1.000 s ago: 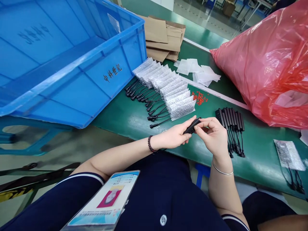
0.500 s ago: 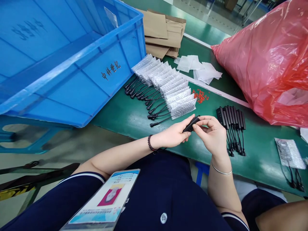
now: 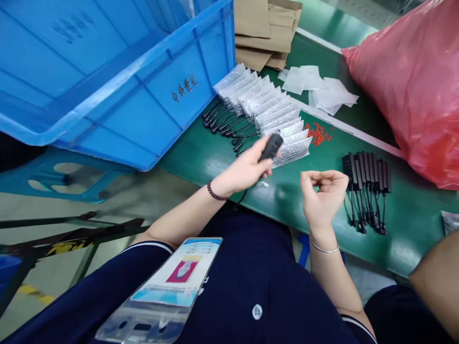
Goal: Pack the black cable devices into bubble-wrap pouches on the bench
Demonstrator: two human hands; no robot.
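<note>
Holding black device (image 3: 271,147), left hand (image 3: 251,162) near table edge (image 3: 373,255), right hand (image 3: 324,198) apart

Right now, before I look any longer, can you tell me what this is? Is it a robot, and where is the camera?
No robot here! These are a person's own two hands, seen by a camera worn on the head, looking forward and down.

The left hand holds a small black device with a cable. The right hand is apart from it, fingers curled; I can't see anything in it.

On the green table lie a row of bubble-wrap sleeves with black cables poking out, little red rings, and more black devices side by side. Farther back are thin white sheets, brown cardboard and a big pinkish-red plastic bag. A blue plastic crate is at the left.
</note>
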